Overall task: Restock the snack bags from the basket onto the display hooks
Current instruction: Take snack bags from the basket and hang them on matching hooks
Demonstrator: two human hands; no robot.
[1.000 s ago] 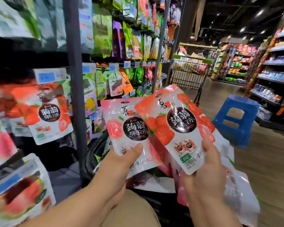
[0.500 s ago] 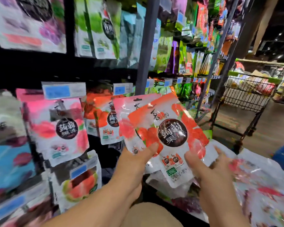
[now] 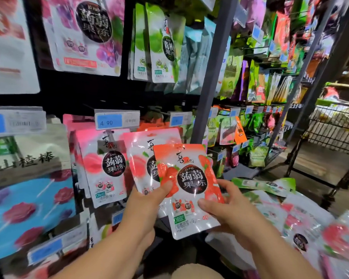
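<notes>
Raised nearer the hanging bags [image 3: 103, 164], two glossy pouches overlap. Left hand [image 3: 143, 208] pinches the pink peach bag [image 3: 141, 158]; right hand [image 3: 230, 210] grips the red strawberry bag [image 3: 191, 182] by its lower edge.

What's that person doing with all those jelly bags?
A person is restocking a shop rack. The left hand grips a pink bag, its thumb also pressing the edge of a red strawberry bag that the right hand holds in front. Neither bag is on a hook yet; other pink bags hang under the price tag marked 4.90, and loose bags lie at the lower right.
</notes>
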